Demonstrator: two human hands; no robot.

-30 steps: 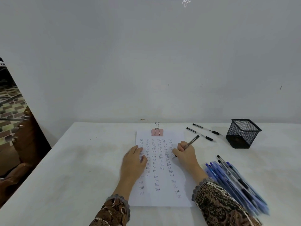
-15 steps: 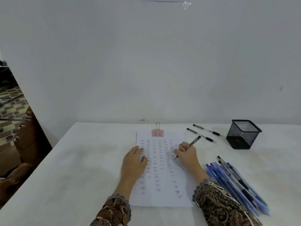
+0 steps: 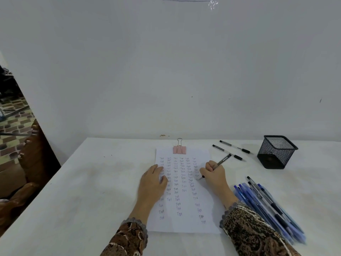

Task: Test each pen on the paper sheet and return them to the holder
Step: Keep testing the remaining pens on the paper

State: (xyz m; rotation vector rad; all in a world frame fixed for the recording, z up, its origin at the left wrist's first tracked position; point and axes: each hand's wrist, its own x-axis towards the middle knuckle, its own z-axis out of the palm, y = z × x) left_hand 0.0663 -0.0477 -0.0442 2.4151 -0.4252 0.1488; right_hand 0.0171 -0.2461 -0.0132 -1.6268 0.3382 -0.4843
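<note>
A white paper sheet [image 3: 184, 224] covered with columns of small handwritten words lies in the middle of the table, with a pink binder clip [image 3: 179, 149] at its top edge. My left hand [image 3: 152, 183] rests flat on the sheet's left side. My right hand [image 3: 215, 174] grips a black pen [image 3: 224, 159] with its tip down on the sheet's right column. A black mesh holder [image 3: 276, 152] stands at the back right. Two black pens [image 3: 234, 147] lie between the sheet and the holder. A pile of several blue and black pens [image 3: 267, 206] lies right of my right forearm.
The white table [image 3: 83, 191] ends at a white wall behind. At the far left, beyond the table's edge, stands carved wooden furniture [image 3: 27, 163] over a patterned floor.
My right hand with the pen has shifted slightly right and down along the sheet's right column. My left hand has stayed in place on the paper.
</note>
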